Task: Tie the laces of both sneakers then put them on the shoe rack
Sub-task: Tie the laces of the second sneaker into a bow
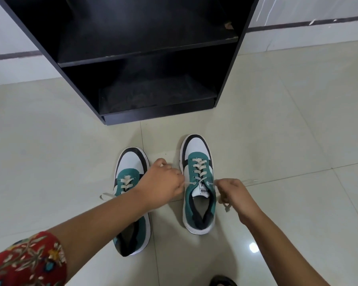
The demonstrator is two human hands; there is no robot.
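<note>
On the pale tiled floor before the black wooden shoe rack, the left hand and right hand each pinch a cream lace end of the right teal-and-white sneaker, beside its untied mate.

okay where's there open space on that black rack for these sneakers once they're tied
Both visible shelves of the shoe rack look bare: the bottom shelf and the shelf above. Floor is crowded between the left sneaker and right sneaker, where the left hand and right hand pull laces.
</note>
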